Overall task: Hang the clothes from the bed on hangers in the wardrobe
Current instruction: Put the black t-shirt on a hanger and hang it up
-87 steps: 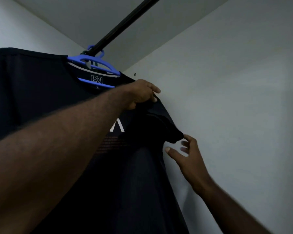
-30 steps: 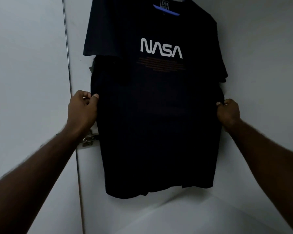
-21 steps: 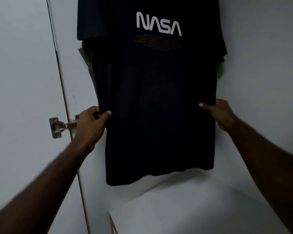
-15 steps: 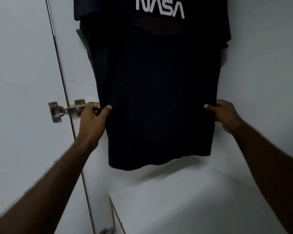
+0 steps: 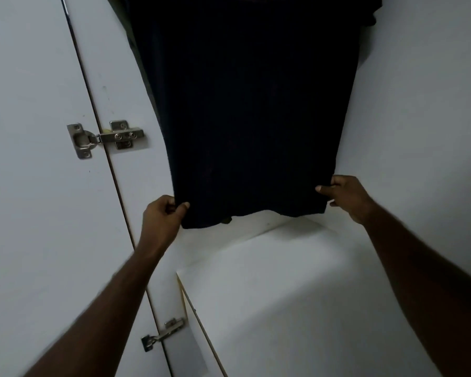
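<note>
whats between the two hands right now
The lower hem of the dark t-shirt spans between left hand and right hand, each pinching a corner, in the head view.

A dark, almost black T-shirt point(image 5: 245, 118) hangs front-on inside the white wardrobe point(image 5: 419, 104), its top cut off by the upper edge of view. The cloth lies smooth and flat. The left hand point(image 5: 162, 216) pinches the hem's left corner and the right hand point(image 5: 346, 197) pinches the right corner. The hem hangs above the shelf point(image 5: 283, 295).
</note>
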`<state>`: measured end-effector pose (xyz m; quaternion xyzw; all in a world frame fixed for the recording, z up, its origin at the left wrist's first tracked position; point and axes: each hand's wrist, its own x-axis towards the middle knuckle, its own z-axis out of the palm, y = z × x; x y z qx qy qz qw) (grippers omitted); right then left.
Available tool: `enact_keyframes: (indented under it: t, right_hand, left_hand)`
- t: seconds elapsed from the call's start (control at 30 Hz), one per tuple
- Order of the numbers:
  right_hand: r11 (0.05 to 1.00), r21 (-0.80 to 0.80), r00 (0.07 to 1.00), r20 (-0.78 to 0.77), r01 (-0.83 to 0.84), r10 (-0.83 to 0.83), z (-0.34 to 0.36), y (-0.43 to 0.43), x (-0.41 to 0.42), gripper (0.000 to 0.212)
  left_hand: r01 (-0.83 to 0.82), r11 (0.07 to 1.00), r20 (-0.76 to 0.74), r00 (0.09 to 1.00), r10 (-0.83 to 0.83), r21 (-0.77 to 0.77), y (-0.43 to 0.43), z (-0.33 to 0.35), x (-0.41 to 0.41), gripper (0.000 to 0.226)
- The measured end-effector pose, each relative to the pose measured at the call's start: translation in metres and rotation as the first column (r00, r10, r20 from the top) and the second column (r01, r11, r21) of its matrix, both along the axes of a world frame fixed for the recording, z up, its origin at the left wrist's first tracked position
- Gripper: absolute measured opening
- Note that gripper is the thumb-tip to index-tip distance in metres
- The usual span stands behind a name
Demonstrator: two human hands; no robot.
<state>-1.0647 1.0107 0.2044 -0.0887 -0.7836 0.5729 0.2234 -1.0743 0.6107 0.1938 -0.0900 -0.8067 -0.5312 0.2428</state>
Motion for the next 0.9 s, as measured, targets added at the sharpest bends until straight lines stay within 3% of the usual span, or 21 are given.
enact_keyframes:
  t: [0.07,0.13,0.2,0.27,0.33,0.4,0.5,0.6,0.67,0.8,0.9]
  right_hand:
    - [0.993,-0.11,0.993,-0.099,0.049,-0.059,-0.012,-0.001,0.006,0.023]
    - [0.965,-0.262,0.985,-0.163,0.013,-0.058,-0.019,-0.004,0.017,0.009]
    - [0.931,-0.353,0.988,-0.148,-0.089,0.038,-0.031,-0.009,0.023,0.008]
    - [0.908,-0.387,0.983,-0.146,-0.159,0.11,-0.044,-0.016,0.025,0.023]
    - [0.892,-0.42,0.979,-0.179,-0.168,0.1,-0.052,-0.023,0.023,0.031]
    - [0.864,-0.479,0.973,-0.225,-0.155,0.049,-0.055,-0.028,0.02,0.026]
    - [0.85,-0.518,0.969,-0.244,-0.099,-0.037,-0.052,-0.031,0.02,0.014]
    - [0.846,-0.531,0.967,-0.234,-0.042,-0.099,-0.051,-0.024,0.023,0.017]
    - [0.803,-0.589,0.963,-0.256,-0.089,-0.081,-0.053,-0.017,0.025,0.019]
    - [0.645,-0.708,0.917,-0.397,-0.286,-0.03,-0.056,-0.013,0.026,0.017]
    - [0.711,-0.645,0.92,-0.392,-0.28,0.006,-0.055,-0.019,0.028,0.032]
  left_hand:
    - [-0.043,0.992,-0.067,0.996,0.051,0.121,-0.003,-0.013,0.007,0.018]
    - [0.014,0.985,-0.088,0.996,0.001,0.172,-0.002,-0.02,0.014,0.017]
    - [0.081,0.993,-0.04,0.996,-0.078,0.083,0.001,-0.032,0.015,0.036]
    - [0.058,0.998,-0.026,0.998,-0.059,-0.033,0.004,-0.043,0.012,0.048]
    - [-0.005,0.997,-0.084,0.996,-0.002,-0.078,0.007,-0.048,0.009,0.043]
    - [-0.041,0.997,-0.143,0.989,0.031,-0.071,0.011,-0.05,0.009,0.027]
    - [-0.046,0.997,-0.196,0.979,0.057,0.06,0.015,-0.051,0.014,0.011]
    - [-0.047,0.963,-0.237,0.965,0.112,0.266,0.008,-0.05,0.019,0.01]
    - [-0.045,0.914,-0.267,0.95,0.164,0.402,0.002,-0.043,0.022,0.006]
    - [0.029,0.896,-0.275,0.956,0.105,0.443,0.0,-0.029,0.026,0.008]
    - [0.102,0.852,-0.191,0.982,-0.003,0.513,0.001,-0.025,0.026,0.021]
